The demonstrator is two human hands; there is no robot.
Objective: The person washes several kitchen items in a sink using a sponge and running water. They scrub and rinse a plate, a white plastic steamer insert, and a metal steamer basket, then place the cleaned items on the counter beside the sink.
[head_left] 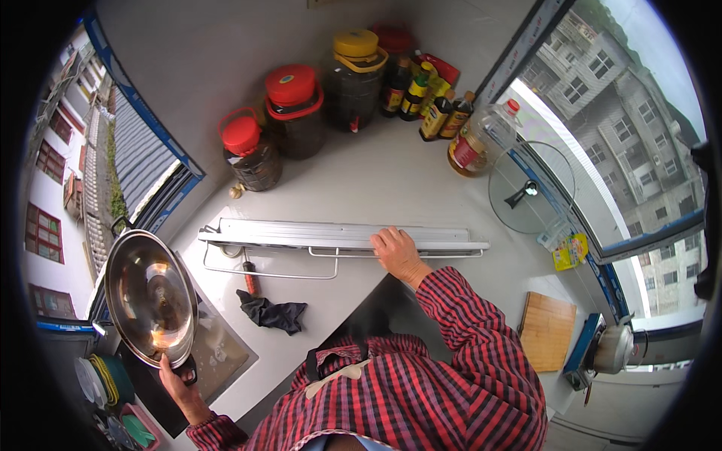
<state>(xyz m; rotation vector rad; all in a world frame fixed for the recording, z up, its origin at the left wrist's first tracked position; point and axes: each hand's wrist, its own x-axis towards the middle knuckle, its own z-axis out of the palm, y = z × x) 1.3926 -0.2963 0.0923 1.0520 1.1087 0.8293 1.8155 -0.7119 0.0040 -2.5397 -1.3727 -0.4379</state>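
Observation:
My left hand [177, 391] is closed on the lower handle of a shiny two-handled steel pan [139, 301], held tilted at the left over the sink area, its inside showing. A long silver metal rack [301, 234] with wire rails lies across the counter. Over its front edge, right of the middle, my right hand [398, 254] is closed with bent fingers. Below the rack's left part lie a crumpled black cloth [274, 312] and a slim red-and-black object [250, 279], partly hidden by the rail.
Large jars with red [289, 86] and yellow lids [355, 45] stand along the back wall. Sauce bottles [436, 119], an oil jug [474, 146] and a glass lid [545, 177] are at the back right. A cutting board [547, 331] and a pot [613, 349] sit right.

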